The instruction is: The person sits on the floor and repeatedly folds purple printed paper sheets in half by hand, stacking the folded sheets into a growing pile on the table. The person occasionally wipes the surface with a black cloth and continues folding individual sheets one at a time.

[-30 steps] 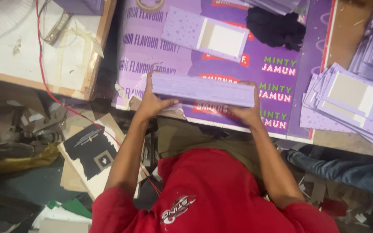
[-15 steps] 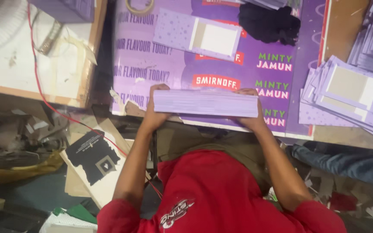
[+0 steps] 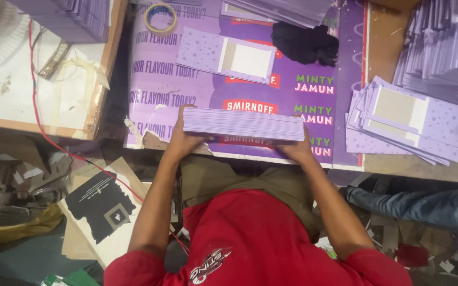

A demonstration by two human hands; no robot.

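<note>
stack of lilac cards gripped at both ends over a purple printed sheet

a large purple printed sheet (image 3: 186, 79) with rows of white, green and red lettering is spread over the counter (image 3: 414, 167). on it, near the top, a single flat lilac carton blank (image 3: 228, 55) with a pale rectangular window is laid, and a roll of tape (image 3: 160, 17) is seen just beyond its left end. a black cloth (image 3: 304, 43) is bunched to the right of the blank. at the right edge a fanned pile of lilac blanks (image 3: 409, 119) is spread, with taller stacks of lilac blanks (image 3: 441, 42) behind it. to the left, a white board (image 3: 27, 85) is crossed by a red wire (image 3: 33, 79).

a thick stack of lilac cards (image 3: 243, 124) is held level near the front edge of the sheet. its left end is clasped by the left hand (image 3: 182, 139), its right end by the right hand (image 3: 294, 148); the fingers of both are curled tight around the ends, mostly hidden beneath the stack. whether the stack rests on the sheet or is raised just above it cannot be told.
</note>
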